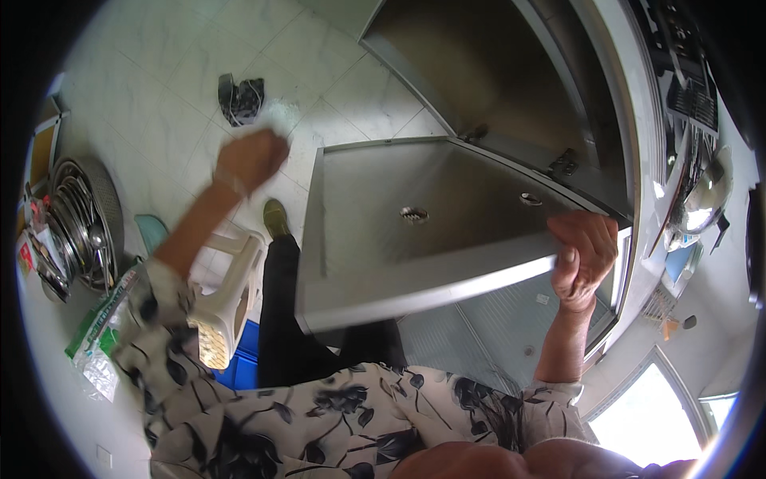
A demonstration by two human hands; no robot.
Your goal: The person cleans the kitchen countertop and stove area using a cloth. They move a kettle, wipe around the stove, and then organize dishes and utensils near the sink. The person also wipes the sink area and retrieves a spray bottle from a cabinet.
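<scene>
My right hand grips the near right corner of a stainless-steel cabinet panel, with the thumb on its bright edge. Two round metal-rimmed fittings, one of them a vent-like hole, sit in the panel's face. Beyond it stands an open steel door, with dark hinges where the two meet. Out to the left, over the floor, my left hand is raised with curled fingers. It is blurred, and whether anything is inside it is hidden. A pale blurred patch shows just beyond it.
A dark patterned bundle lies on the tiled floor. On the left are a cream plastic stool, a blue container and a perforated metal basket of lids. A countertop with a wok runs along the right.
</scene>
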